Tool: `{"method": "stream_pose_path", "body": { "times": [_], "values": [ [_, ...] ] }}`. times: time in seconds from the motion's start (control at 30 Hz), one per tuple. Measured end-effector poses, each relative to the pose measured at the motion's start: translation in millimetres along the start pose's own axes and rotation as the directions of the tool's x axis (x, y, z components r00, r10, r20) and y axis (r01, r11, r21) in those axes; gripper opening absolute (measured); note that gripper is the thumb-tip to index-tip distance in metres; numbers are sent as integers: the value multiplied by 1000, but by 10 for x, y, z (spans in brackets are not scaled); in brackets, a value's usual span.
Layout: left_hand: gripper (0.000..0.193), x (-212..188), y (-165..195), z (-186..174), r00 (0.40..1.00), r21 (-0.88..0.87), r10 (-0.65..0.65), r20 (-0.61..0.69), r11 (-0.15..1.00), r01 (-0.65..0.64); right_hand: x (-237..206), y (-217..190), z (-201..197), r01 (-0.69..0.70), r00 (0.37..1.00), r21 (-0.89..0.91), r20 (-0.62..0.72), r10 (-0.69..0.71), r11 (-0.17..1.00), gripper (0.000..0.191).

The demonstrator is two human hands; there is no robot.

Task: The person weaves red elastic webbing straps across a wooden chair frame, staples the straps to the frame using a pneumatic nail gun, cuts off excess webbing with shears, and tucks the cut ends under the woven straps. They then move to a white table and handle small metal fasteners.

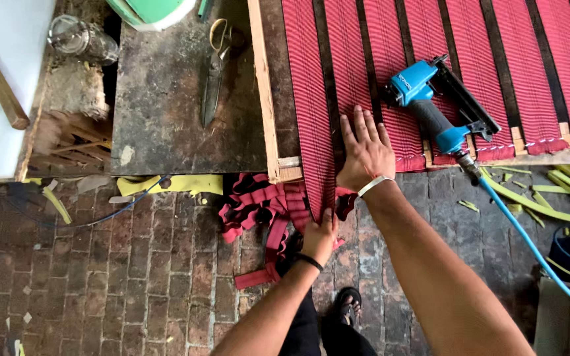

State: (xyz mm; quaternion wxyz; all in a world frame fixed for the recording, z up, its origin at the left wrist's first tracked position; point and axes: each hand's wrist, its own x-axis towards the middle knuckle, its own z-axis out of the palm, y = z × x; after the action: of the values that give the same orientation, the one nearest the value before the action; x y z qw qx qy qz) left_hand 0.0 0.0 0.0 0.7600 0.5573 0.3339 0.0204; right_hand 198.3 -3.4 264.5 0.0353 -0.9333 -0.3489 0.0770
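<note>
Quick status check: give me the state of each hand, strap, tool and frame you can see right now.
left hand: gripping the loose strap end, pulling it down
right hand: flat, pressing on the frame edge
red webbing strap: laid taut over the wooden frame
blue pneumatic stapler: lying idle on the webbing, hose attached
scissors: closed, lying on the board
spare webbing pile: loose on the brick floor

Left hand [321, 236] grips the red webbing strap [313, 112], seemingly pulling it down over the wooden frame [263, 92]; right hand [364, 153] presses flat beside it, blue staple gun [430, 105] lying near.
</note>
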Motion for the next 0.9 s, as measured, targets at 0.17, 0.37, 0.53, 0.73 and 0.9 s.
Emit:
{"method": "stream_pose_path", "body": {
  "times": [0.17, 0.37, 0.53, 0.73, 0.9],
  "values": [
    [30, 531, 622, -340, 913, 816, 390, 118, 485, -313, 9, 59, 164, 43, 996, 0, -83, -42, 999, 107],
    [19, 795, 1042, -405, 779, 818, 529, 337, 245, -521, 154, 820, 171, 320, 904, 129, -337, -262, 939, 78],
    [24, 739, 1071, -312, 913, 819, 333, 236, 437, -372, 291, 1460, -65, -275, 947, 299, -77, 311, 914, 110],
    [35, 699, 1092, -305, 958, 706, 285, 30, 673, -222, 188, 1274, -284, -276, 960, 188, -5, 282, 943, 85],
    [35, 616, 1093, -297, 972, 605, 229, 53, 767, -214, -854, 684, -292, -407, 913, 392, 210, 351, 825, 48]
  ]
}}
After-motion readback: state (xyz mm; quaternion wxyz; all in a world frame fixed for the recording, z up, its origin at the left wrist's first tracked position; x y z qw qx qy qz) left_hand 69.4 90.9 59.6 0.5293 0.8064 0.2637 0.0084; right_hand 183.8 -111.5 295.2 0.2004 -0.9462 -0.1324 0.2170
